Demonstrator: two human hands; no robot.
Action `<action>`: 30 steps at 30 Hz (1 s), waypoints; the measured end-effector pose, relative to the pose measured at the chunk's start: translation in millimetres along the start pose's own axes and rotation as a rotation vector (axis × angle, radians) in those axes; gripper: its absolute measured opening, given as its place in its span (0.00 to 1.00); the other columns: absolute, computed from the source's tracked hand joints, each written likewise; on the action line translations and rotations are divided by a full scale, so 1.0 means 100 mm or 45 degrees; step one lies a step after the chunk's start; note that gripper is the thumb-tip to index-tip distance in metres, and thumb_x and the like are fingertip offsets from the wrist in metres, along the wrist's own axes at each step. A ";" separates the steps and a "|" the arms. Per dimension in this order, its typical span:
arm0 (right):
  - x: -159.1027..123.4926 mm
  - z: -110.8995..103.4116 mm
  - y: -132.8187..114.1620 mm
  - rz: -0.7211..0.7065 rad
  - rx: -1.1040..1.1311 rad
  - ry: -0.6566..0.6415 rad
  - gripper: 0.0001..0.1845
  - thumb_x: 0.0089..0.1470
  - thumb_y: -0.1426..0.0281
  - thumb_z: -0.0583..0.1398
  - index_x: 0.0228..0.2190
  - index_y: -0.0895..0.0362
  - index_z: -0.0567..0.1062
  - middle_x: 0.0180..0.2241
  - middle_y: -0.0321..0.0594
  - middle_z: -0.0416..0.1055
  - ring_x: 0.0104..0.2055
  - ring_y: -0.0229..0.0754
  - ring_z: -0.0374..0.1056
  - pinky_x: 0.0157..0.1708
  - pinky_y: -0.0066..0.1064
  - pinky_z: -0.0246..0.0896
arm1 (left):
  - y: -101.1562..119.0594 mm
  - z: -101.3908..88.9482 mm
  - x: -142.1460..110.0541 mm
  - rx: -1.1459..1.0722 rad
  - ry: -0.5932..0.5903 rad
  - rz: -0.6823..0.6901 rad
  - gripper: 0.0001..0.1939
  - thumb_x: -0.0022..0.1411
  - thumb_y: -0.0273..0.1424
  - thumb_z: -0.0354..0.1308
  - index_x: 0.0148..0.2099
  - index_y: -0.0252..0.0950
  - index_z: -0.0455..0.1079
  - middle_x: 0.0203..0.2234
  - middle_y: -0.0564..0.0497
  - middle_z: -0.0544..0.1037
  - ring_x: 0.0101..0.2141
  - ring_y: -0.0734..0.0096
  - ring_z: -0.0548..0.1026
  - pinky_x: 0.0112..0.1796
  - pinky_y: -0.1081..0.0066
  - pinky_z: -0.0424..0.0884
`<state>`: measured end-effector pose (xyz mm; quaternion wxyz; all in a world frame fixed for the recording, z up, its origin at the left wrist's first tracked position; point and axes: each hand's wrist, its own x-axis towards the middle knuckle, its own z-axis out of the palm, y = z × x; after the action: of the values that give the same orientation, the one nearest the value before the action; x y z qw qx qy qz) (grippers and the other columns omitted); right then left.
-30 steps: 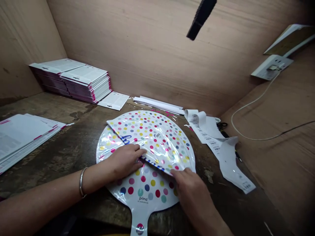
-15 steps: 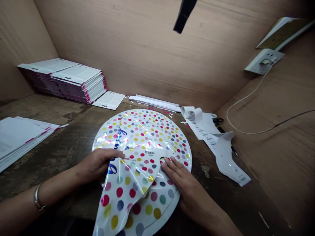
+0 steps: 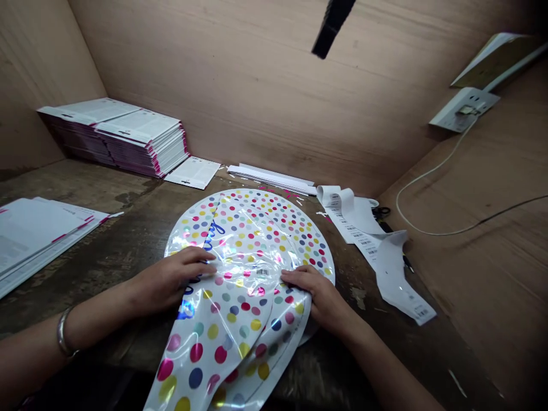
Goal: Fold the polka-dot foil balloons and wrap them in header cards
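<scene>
A flat, folded polka-dot foil balloon [image 3: 244, 240], white with many-coloured dots and blue lettering, lies before me on the table. A small barcode sticker [image 3: 262, 272] sits near its middle, and its lower folds hang towards me past the bottom of the view. My left hand [image 3: 173, 279] rests on the left fold over the lettering, its visible fingers stretched out and apart. At the right edge, my right hand [image 3: 319, 291] grips a layer of the foil balloon; its index finger lies on top, the other fingers mostly hidden. Beneath that layer, the round dotted part shows.
Stacked white cards with pink edges [image 3: 141, 137] stand at the back left, one card [image 3: 193, 172] beside them. More cards [image 3: 43, 234] lie at left. White strips [image 3: 272, 178] line the wall. A barcode label strip [image 3: 377, 245] and black scissors [image 3: 381, 212] lie right.
My right hand has gone from lying flat on the foil balloon to gripping its right edge, which is lifted and pulled in. My left hand's fingers have spread; the folds shifted down and left.
</scene>
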<state>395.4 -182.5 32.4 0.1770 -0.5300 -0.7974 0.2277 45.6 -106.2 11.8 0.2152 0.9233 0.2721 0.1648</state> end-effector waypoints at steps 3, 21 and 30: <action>0.10 -0.01 0.01 0.213 0.194 0.056 0.15 0.50 0.72 0.56 0.39 0.55 0.78 0.37 0.42 0.76 0.40 0.44 0.70 0.42 0.34 0.65 | -0.01 0.01 0.07 -0.030 0.122 -0.195 0.14 0.62 0.28 0.48 0.45 0.37 0.71 0.41 0.46 0.75 0.43 0.66 0.72 0.45 0.69 0.68; 0.53 0.21 -0.08 0.711 -0.461 0.271 0.17 0.58 0.58 0.48 0.27 0.53 0.68 0.24 0.40 0.72 0.28 0.45 0.67 0.27 0.31 0.54 | 0.19 0.16 0.10 0.140 0.349 -0.670 0.13 0.63 0.28 0.46 0.45 0.41 0.70 0.37 0.50 0.77 0.39 0.64 0.73 0.41 0.65 0.67; 0.57 0.19 -0.09 0.702 -0.579 0.194 0.17 0.59 0.58 0.47 0.29 0.53 0.68 0.26 0.42 0.73 0.29 0.46 0.70 0.26 0.30 0.54 | 0.36 0.19 -0.04 0.319 0.156 -0.737 0.16 0.65 0.28 0.44 0.50 0.42 0.70 0.36 0.45 0.74 0.41 0.57 0.70 0.40 0.57 0.66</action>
<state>356.9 -136.3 24.0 0.0456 -0.7663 -0.6393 0.0434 65.8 -141.3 12.3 0.1209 0.8152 0.5542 0.1172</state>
